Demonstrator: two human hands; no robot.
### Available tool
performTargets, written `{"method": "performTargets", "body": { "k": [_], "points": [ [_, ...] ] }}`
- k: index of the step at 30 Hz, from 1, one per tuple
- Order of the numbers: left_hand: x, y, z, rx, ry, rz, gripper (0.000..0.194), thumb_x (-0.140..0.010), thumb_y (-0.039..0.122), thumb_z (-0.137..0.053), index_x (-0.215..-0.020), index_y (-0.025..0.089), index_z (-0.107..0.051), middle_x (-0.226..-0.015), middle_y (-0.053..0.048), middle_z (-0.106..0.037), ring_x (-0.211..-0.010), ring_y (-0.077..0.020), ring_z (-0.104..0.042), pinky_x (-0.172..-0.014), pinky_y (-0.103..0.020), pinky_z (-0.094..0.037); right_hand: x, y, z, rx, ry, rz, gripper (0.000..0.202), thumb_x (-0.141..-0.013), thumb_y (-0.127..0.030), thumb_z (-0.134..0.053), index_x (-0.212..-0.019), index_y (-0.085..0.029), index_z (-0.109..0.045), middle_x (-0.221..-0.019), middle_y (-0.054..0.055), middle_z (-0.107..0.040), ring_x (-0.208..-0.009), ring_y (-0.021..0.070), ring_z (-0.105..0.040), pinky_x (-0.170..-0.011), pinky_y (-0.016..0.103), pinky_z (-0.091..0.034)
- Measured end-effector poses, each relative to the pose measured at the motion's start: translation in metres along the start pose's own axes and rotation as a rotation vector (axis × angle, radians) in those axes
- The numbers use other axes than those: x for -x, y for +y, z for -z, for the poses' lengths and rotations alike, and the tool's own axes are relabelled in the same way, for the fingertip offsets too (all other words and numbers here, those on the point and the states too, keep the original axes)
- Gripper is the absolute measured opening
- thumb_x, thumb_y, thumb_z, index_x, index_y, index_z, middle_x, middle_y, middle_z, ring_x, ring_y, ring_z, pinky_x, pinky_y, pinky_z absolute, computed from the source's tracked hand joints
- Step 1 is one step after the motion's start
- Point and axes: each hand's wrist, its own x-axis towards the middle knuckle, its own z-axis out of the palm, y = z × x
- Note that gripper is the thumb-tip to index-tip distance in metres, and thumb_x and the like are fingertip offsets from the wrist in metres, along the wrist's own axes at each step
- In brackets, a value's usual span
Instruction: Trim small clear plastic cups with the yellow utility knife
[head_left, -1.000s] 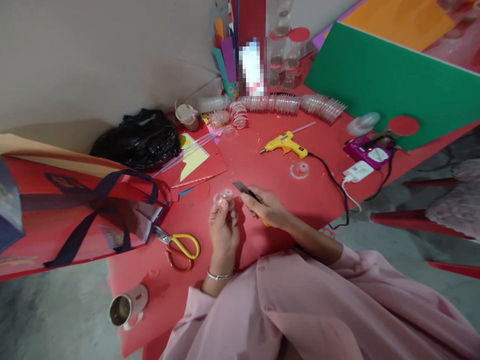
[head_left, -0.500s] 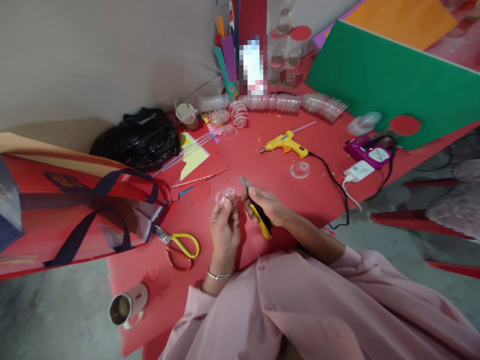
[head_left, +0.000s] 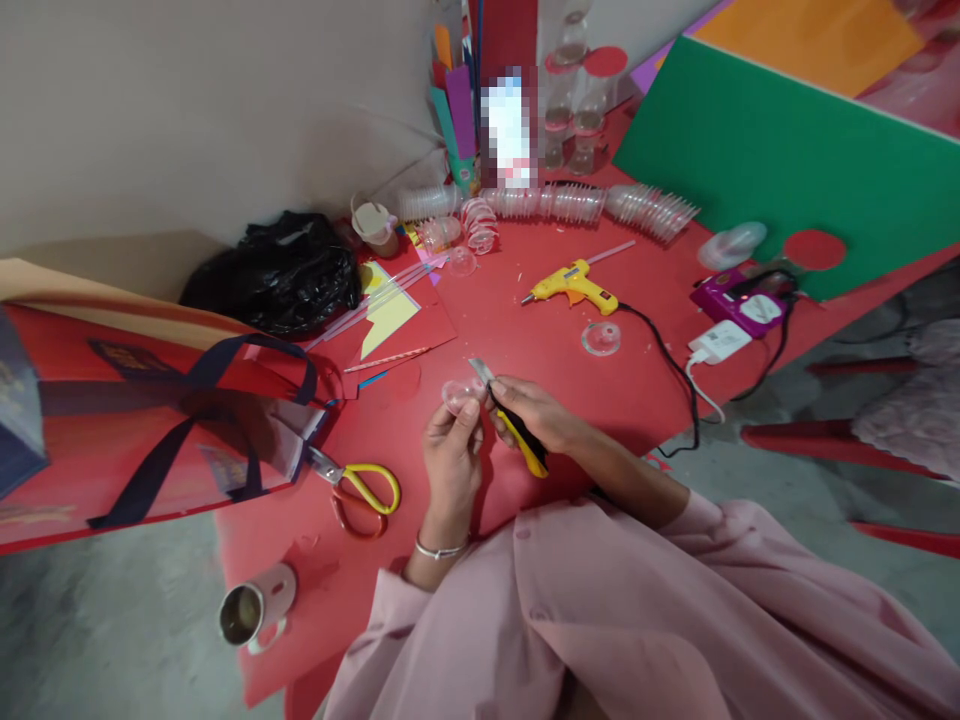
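Between the thumb and fingers of my left hand (head_left: 453, 448) is a small clear plastic lid (head_left: 459, 396), dome-like with a rim. My right hand (head_left: 531, 412) is closed around a yellow and black utility knife (head_left: 523, 440). Its blade (head_left: 481, 371) points up and to the left, close beside the lid; whether blade and plastic touch I cannot tell. A similar clear lid (head_left: 601, 338) lies on the red table (head_left: 495, 320) beyond my right hand. Farther back rests a yellow glue gun (head_left: 573, 286), with a glue stick in its rear.
Scissors (head_left: 363, 490) and a mug (head_left: 259, 607) lie to the left, near a red bag (head_left: 150, 420). A black plastic bag (head_left: 281, 275) sits behind. Stacked clear cups (head_left: 574, 204) line the back. A power strip (head_left: 739, 300) with cords and a green board (head_left: 780, 170) occupy the right.
My left hand has turned the clear lid so that it tilts toward the knife. The knife's blade has shifted slightly left, nearer the lid. The view has moved a little.
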Motion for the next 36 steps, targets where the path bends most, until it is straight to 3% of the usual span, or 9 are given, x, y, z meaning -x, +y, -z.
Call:
{"method": "performTargets", "body": {
  "k": [10,16,19,21,28,32,36],
  "points": [
    [-0.003,-0.003,0.003,0.012,0.019,-0.035,0.032,-0.073,0.038,-0.091,-0.090,0.014,-0.079,-0.064,0.002,-0.059,-0.045,-0.0018,-0.035,-0.041,-0.016,-0.026,0.004,-0.003,-0.002,-0.050,-0.017,-0.065,0.047,-0.098,-0.066,-0.049,-0.087,-0.021,-0.055,-0.061,-0.004,-0.054,-0.049,0.0104,-0.050,-0.047,0.022,-0.042],
    [-0.005,0.000,0.005,0.054,0.049,-0.072,0.033,-0.073,0.039,-0.091,-0.089,0.014,-0.076,-0.081,-0.002,-0.072,-0.045,-0.0001,-0.037,-0.040,-0.016,-0.027,0.005,0.004,-0.003,-0.039,-0.037,-0.125,0.049,-0.098,-0.068,-0.050,-0.085,-0.021,-0.055,-0.059,-0.004,-0.054,-0.049,0.0105,-0.051,-0.047,0.022,-0.041],
    [-0.008,0.001,0.007,0.080,0.066,-0.084,0.033,-0.074,0.038,-0.090,-0.094,0.015,-0.076,-0.081,-0.001,-0.071,-0.045,-0.0001,-0.038,-0.040,-0.016,-0.027,0.006,0.008,0.000,-0.004,-0.009,-0.081,0.048,-0.099,-0.067,-0.047,-0.089,-0.021,-0.055,-0.063,-0.004,-0.055,-0.051,0.0110,-0.053,-0.050,0.023,-0.043],
    [-0.008,-0.001,0.008,0.075,0.075,-0.057,0.033,-0.076,0.038,-0.089,-0.096,0.015,-0.077,-0.077,0.000,-0.068,-0.045,-0.0002,-0.037,-0.040,-0.015,-0.027,0.005,0.011,0.002,0.105,0.073,0.012,0.044,-0.102,-0.064,-0.045,-0.094,-0.022,-0.056,-0.069,-0.004,-0.058,-0.055,0.0113,-0.055,-0.054,0.024,-0.045],
    [-0.002,-0.004,-0.001,0.042,0.026,0.055,0.035,-0.073,0.038,-0.091,-0.090,0.012,-0.077,-0.063,0.004,-0.058,-0.045,-0.0010,-0.034,-0.042,-0.015,-0.029,0.005,0.015,0.001,0.922,0.370,0.457,0.029,-0.110,-0.037,-0.040,-0.113,-0.021,-0.063,-0.101,0.007,-0.071,-0.089,0.0184,-0.064,-0.078,0.030,-0.046],
    [-0.003,-0.003,0.000,0.036,0.051,0.022,0.033,-0.071,0.037,-0.091,-0.085,0.013,-0.074,-0.070,0.001,-0.064,-0.044,-0.0006,-0.035,-0.041,-0.016,-0.028,0.007,0.019,-0.002,1.180,0.413,0.557,0.028,-0.109,-0.029,-0.042,-0.125,-0.022,-0.065,-0.100,0.008,-0.071,-0.091,0.0196,-0.065,-0.077,0.030,-0.044],
    [-0.005,-0.002,0.002,0.073,0.026,0.015,0.030,-0.075,0.036,-0.089,-0.085,0.014,-0.072,-0.060,0.005,-0.053,-0.044,-0.0017,-0.034,-0.042,-0.015,-0.029,0.011,0.020,-0.002,1.275,0.419,0.587,0.028,-0.109,-0.028,-0.045,-0.128,-0.022,-0.065,-0.100,0.007,-0.071,-0.088,0.0186,-0.065,-0.074,0.030,-0.043]
  ]
}}
